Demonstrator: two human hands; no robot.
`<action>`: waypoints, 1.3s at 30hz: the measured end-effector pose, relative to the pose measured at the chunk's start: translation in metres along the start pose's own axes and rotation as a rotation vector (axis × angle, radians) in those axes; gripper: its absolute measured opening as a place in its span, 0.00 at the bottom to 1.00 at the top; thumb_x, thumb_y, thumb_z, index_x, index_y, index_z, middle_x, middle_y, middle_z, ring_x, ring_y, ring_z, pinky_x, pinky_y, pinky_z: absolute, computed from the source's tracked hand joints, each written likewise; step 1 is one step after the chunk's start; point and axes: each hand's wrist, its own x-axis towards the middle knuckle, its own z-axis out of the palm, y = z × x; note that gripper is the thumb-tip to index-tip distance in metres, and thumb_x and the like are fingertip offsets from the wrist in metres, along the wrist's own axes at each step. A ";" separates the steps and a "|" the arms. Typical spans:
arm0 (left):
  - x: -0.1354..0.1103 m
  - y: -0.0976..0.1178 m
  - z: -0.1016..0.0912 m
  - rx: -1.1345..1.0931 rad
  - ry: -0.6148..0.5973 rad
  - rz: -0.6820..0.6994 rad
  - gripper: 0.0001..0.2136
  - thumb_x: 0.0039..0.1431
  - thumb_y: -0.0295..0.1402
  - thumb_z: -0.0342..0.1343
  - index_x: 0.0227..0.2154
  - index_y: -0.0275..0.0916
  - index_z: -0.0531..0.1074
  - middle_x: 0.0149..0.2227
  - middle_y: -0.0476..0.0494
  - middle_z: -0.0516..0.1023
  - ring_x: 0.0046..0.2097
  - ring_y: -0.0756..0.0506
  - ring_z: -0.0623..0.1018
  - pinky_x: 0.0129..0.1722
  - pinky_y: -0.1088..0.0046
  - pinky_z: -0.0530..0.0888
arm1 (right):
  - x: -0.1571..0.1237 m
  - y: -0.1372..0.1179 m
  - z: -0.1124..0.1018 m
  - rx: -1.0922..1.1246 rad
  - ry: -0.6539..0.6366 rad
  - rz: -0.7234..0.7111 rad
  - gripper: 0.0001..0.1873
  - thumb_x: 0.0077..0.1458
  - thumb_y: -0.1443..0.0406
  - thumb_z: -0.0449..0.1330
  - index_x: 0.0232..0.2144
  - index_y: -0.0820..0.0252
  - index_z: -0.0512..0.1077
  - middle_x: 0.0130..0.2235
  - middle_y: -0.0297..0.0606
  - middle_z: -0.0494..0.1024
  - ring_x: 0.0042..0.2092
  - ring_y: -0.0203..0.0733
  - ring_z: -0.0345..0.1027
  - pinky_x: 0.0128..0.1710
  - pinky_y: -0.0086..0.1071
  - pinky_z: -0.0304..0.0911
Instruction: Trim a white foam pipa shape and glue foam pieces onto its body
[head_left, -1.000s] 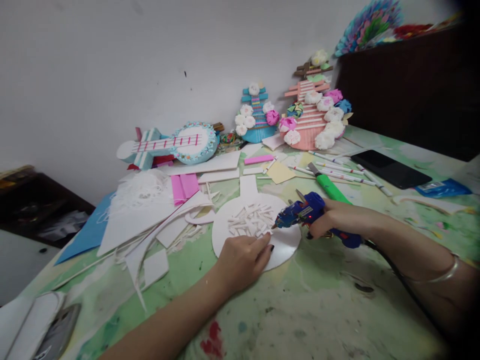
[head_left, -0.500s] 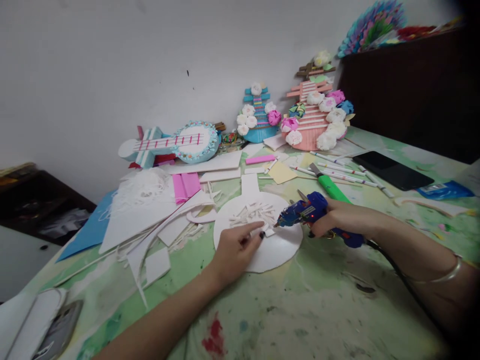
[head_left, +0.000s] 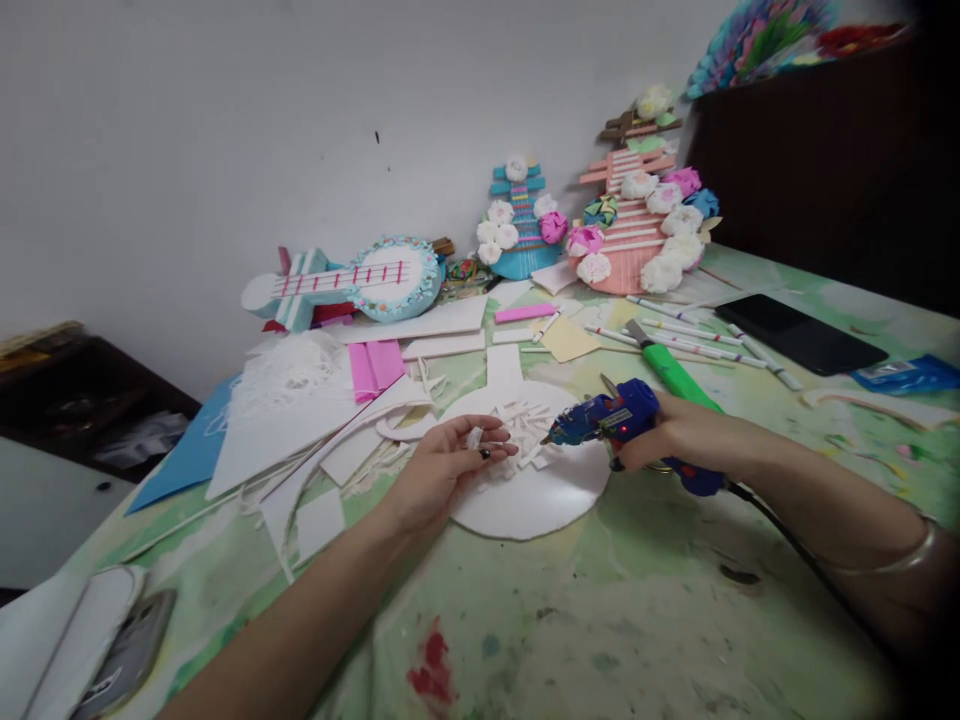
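Observation:
My right hand [head_left: 660, 432] grips a blue hot glue gun [head_left: 637, 408], a small red light glowing on its side. The gun's nozzle points left, over a round white board with a neck [head_left: 555, 505]. Short white strips [head_left: 525, 420] lie heaped on that board. At the heap's left side is my left hand [head_left: 457, 462], palm turned to the right, its fingers loosely apart. A small white piece [head_left: 474, 437] shows by its fingers; whether it is held I cannot tell.
A green-handled cutter [head_left: 675, 375], several marker pens [head_left: 697, 345] and a black phone [head_left: 799, 333] lie to the right. White board scraps [head_left: 319, 520] and a pink paper [head_left: 376, 370] are left. Decorated model instruments [head_left: 397, 280] stand along the wall.
My left hand has turned palm-inward and drawn back left, its index finger no longer stretched over the strips. The glue gun has stayed over the board, its nozzle slightly nearer the heap.

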 end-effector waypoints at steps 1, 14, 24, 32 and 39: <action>0.000 -0.001 0.000 0.005 0.004 0.011 0.14 0.42 0.20 0.60 0.35 0.31 0.70 0.37 0.41 0.76 0.42 0.45 0.78 0.48 0.71 0.71 | 0.000 0.000 0.001 0.001 0.008 -0.018 0.07 0.32 0.70 0.61 0.21 0.59 0.69 0.22 0.32 0.69 0.25 0.36 0.62 0.22 0.27 0.56; 0.032 0.020 0.022 0.646 -0.150 0.251 0.13 0.51 0.25 0.54 0.42 0.31 0.70 0.43 0.36 0.77 0.46 0.44 0.76 0.48 0.65 0.71 | 0.004 0.003 -0.006 -0.011 -0.018 -0.071 0.10 0.33 0.70 0.59 0.24 0.57 0.74 0.21 0.33 0.70 0.23 0.38 0.62 0.19 0.29 0.53; -0.013 0.014 -0.014 1.241 0.110 0.427 0.08 0.48 0.33 0.59 0.32 0.37 0.68 0.35 0.45 0.73 0.37 0.46 0.72 0.36 0.68 0.70 | 0.001 0.003 0.009 -0.030 0.070 -0.209 0.11 0.37 0.67 0.60 0.29 0.59 0.73 0.23 0.32 0.68 0.25 0.37 0.60 0.21 0.28 0.54; -0.035 -0.014 -0.026 1.407 0.119 0.329 0.06 0.53 0.31 0.55 0.33 0.38 0.67 0.36 0.45 0.70 0.38 0.45 0.69 0.38 0.69 0.67 | 0.009 0.005 0.021 -0.101 0.065 -0.318 0.16 0.40 0.65 0.58 0.36 0.58 0.74 0.26 0.32 0.72 0.29 0.39 0.64 0.28 0.30 0.60; -0.032 -0.013 -0.018 1.399 -0.007 0.340 0.05 0.58 0.29 0.48 0.29 0.38 0.67 0.33 0.45 0.71 0.37 0.46 0.69 0.38 0.69 0.66 | 0.015 0.010 0.021 -0.178 0.068 -0.327 0.09 0.40 0.63 0.60 0.28 0.57 0.74 0.29 0.31 0.75 0.38 0.47 0.68 0.46 0.42 0.60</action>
